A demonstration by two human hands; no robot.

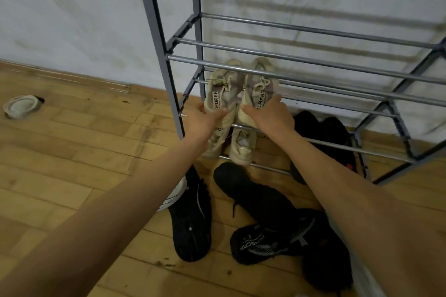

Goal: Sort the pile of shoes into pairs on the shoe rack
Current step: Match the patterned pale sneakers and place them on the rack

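Both hands are out at the shoe rack (289, 75), low-left section. Left hand (201, 123) grips the heel end of the left beige sneaker (223, 90), thumb over the side with the printed lettering. Right hand (270, 116) grips the heel end of the right beige sneaker (259, 82), fingers wrapped on top. The two sneakers sit side by side, touching, toes pointing away toward the wall, lying on the rack's rails just under the front rail of the tier above.

Directly below the hands is a second beige pair (237, 146) on the bottom rails, partly hidden by the wrists. To the right of the right hand is a black pair (323, 132) on the same bottom tier.

On the floor (72, 152) nearer than the hands, a black shoe (190, 224) lies sole-up under the left forearm, with a white-edged shoe (175, 196) mostly hidden beside it. Between the forearms is a heap of black shoes (272, 224), one with white lettering; count is probably three, but they overlap and blur together.

Far left of the left hand, well apart from everything, is a light-coloured item (21, 106) on the floor near the wall; can't tell what it is.
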